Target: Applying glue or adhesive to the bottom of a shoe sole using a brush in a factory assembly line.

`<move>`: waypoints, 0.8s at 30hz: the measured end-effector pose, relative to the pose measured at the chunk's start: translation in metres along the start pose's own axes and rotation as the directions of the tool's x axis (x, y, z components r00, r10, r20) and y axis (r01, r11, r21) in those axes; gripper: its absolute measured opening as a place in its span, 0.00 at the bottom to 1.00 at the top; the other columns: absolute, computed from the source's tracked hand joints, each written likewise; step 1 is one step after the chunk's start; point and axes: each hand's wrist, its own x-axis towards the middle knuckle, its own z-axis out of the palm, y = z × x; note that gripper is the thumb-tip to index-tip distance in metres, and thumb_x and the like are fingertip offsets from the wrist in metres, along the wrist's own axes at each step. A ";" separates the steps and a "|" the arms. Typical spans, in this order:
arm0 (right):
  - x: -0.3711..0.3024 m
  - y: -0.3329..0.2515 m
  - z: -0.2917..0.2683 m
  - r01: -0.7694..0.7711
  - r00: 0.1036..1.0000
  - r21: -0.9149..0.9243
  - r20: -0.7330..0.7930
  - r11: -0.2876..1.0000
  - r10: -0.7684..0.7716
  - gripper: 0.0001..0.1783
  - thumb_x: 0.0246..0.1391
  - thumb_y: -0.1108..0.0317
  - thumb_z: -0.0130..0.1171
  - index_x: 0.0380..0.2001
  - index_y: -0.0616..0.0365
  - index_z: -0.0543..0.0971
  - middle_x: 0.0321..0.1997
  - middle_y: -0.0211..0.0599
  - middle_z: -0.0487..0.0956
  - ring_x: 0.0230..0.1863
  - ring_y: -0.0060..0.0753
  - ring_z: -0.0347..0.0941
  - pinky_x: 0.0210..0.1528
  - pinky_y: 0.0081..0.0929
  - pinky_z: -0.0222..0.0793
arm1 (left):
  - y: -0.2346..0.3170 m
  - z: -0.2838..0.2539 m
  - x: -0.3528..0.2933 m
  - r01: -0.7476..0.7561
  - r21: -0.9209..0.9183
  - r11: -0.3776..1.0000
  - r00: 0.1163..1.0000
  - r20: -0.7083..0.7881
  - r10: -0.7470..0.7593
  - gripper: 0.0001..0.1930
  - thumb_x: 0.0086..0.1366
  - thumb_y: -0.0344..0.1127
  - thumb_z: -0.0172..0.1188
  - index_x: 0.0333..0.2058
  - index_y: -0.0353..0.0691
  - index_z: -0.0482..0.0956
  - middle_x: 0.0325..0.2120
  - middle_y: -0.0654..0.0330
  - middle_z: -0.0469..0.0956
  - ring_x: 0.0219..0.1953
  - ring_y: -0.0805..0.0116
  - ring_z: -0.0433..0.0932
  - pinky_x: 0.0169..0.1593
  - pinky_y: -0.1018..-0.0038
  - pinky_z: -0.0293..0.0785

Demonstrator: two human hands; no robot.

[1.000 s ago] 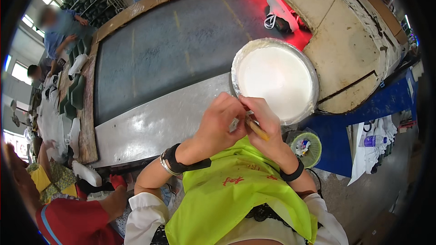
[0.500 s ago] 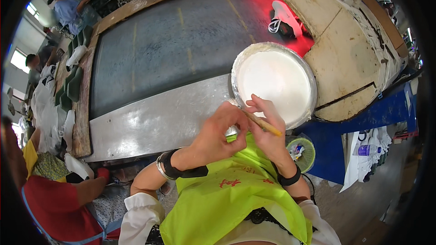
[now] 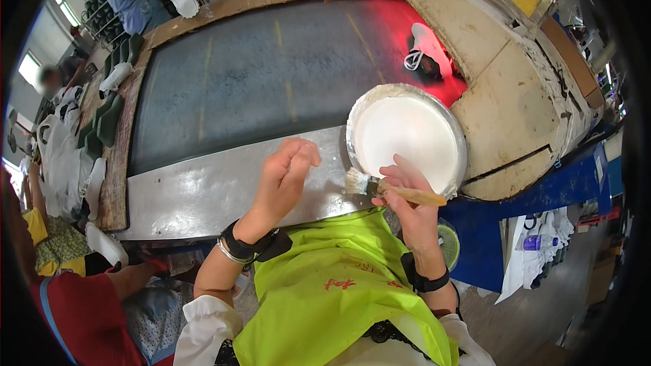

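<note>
My right hand (image 3: 418, 215) holds a paintbrush (image 3: 419, 196) by its wooden handle, just in front of a round metal basin (image 3: 353, 137) of white liquid (image 3: 405, 137). The whitened bristles point left over the metal ledge. To their left, my left hand (image 3: 279, 179) is raised with its fingers curled together, apart from the brush. Whether anything small is pinched in those fingers is hidden.
Behind the ledge (image 3: 196, 193) lies a dark conveyor belt (image 3: 271, 68). A white shoe (image 3: 427, 44) sits under red light by the machine housing (image 3: 515, 88). Left are shoe lasts (image 3: 108, 122) and a person in red (image 3: 88, 312). A green bin (image 3: 449, 244) stands below the basin.
My left hand has moved left, away from the brush. The brush has turned and shifted right in my right hand, so its bristles now show. The whole view has shifted slightly.
</note>
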 end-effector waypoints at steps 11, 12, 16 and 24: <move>0.009 0.001 0.017 -0.047 0.968 0.250 -0.226 0.967 0.105 0.22 0.59 0.71 0.54 0.54 0.70 0.66 0.46 0.41 0.73 0.43 0.26 0.73 0.44 0.26 0.77 | 0.018 -0.005 -0.016 -0.046 0.092 0.995 0.999 -0.012 0.047 0.05 0.62 0.25 0.49 0.29 0.34 0.74 0.26 0.59 0.74 0.30 0.69 0.71 0.36 0.77 0.66; 0.010 0.000 0.017 -0.057 0.968 0.287 -0.220 0.956 0.123 0.19 0.59 0.68 0.54 0.51 0.68 0.69 0.42 0.35 0.74 0.39 0.22 0.73 0.43 0.25 0.77 | 0.018 -0.006 -0.019 -0.039 0.080 0.996 0.999 -0.003 0.039 0.05 0.62 0.25 0.49 0.29 0.34 0.74 0.26 0.59 0.74 0.30 0.69 0.71 0.36 0.77 0.66; 0.010 0.003 0.016 -0.114 0.955 0.333 -0.224 0.936 0.196 0.15 0.59 0.69 0.54 0.47 0.67 0.72 0.38 0.30 0.73 0.36 0.20 0.72 0.43 0.25 0.77 | 0.008 -0.010 -0.033 0.150 0.013 0.989 0.988 -0.026 -0.150 0.08 0.64 0.26 0.46 0.27 0.34 0.72 0.24 0.62 0.71 0.29 0.75 0.68 0.36 0.78 0.65; 0.012 0.009 0.028 -0.159 0.967 0.271 -0.152 0.949 0.205 0.15 0.61 0.67 0.53 0.47 0.66 0.73 0.37 0.30 0.72 0.38 0.20 0.71 0.44 0.26 0.78 | -0.001 -0.022 -0.049 0.231 -0.119 0.966 0.957 -0.148 -0.248 0.12 0.67 0.30 0.42 0.26 0.34 0.70 0.24 0.63 0.69 0.29 0.77 0.66 0.37 0.78 0.65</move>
